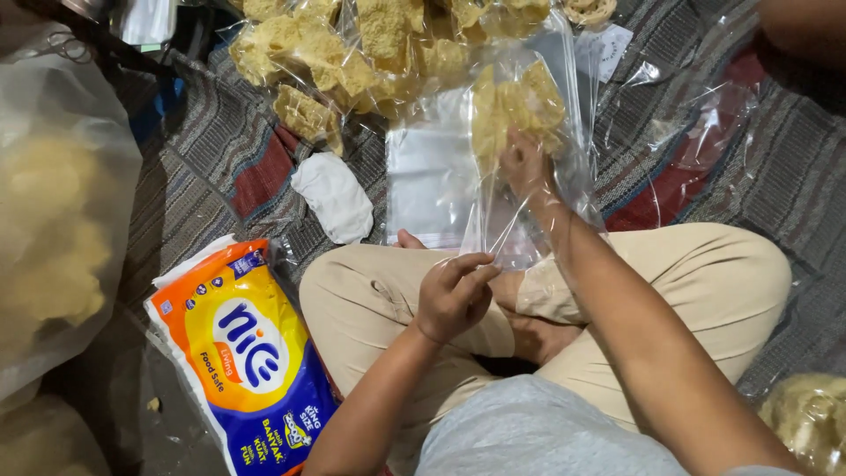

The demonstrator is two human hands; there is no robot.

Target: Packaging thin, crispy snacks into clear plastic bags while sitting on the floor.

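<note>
Striped woven mat (203,150) underfoot, person cross-legged. Clear plastic bag (529,176) upright over lap, long axis running away from body. Left hand (454,295) pinches bag's near mouth edge. Right hand (524,167) deep inside, fingers seemingly closed on yellow crackers (515,106), film blurs grip.

We seem to be on the floor of a home snack-packing spot, sitting cross-legged on a striped woven mat (203,150). Bagged crackers (352,44) lie heaped on the mat, with a large filled sack (53,220) at its edge.
</note>
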